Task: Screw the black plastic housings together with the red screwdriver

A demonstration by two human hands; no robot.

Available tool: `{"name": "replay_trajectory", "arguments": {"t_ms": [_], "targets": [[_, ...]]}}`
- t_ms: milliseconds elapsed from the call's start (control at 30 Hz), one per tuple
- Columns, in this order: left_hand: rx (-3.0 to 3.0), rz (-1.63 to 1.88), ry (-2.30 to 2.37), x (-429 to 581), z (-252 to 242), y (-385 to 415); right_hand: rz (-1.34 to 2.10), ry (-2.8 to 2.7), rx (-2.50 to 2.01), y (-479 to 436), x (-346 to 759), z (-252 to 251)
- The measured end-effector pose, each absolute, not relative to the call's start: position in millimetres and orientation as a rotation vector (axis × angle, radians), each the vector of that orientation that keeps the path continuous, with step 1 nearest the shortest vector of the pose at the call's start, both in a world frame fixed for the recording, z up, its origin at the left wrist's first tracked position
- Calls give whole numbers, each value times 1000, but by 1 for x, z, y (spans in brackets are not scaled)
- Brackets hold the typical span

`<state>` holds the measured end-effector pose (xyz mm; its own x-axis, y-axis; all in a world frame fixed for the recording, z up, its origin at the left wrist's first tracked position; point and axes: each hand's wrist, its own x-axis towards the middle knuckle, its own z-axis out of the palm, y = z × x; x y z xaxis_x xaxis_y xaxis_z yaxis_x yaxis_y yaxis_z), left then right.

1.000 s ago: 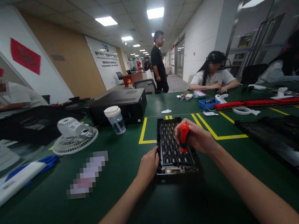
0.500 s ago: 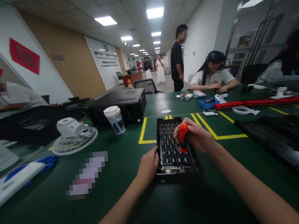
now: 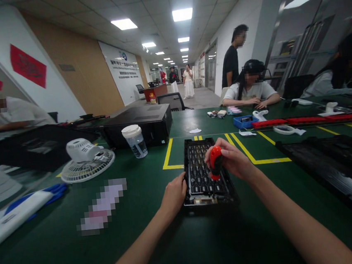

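A black rectangular casing (image 3: 196, 159) with rows of small metallic-looking cells lies on the green table in front of me. My left hand (image 3: 176, 191) grips its left edge, thumb against the rim. In my right hand (image 3: 232, 158) is a screwdriver with a red and black handle (image 3: 216, 161), held upright over the casing. Its dark shaft points down to the near end, beside a pale cylindrical part (image 3: 201, 201). Whether the tip sits in a screw is too small to tell.
Left of the casing are a lidded cup (image 3: 136, 142), a white fan (image 3: 87, 159) and a large black box (image 3: 138, 125). Dark panels (image 3: 332, 171) lie to the right. Across the table sits a person (image 3: 251, 89) near a blue tray (image 3: 245, 121).
My hands, the screwdriver and the casing stay almost in place. The screwdriver handle has turned slightly. A standing person in the background has moved to the right.
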<state>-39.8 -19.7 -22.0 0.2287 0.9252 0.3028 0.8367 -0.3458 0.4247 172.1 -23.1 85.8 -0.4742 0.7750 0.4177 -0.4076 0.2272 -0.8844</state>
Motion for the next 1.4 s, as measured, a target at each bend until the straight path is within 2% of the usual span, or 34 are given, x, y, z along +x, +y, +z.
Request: {"name": "replay_trajectory", "arguments": {"t_ms": [1400], "targets": [[2340, 760, 1680, -40, -23, -19, 1249, -1545, -489, -15, 177, 77]]}}
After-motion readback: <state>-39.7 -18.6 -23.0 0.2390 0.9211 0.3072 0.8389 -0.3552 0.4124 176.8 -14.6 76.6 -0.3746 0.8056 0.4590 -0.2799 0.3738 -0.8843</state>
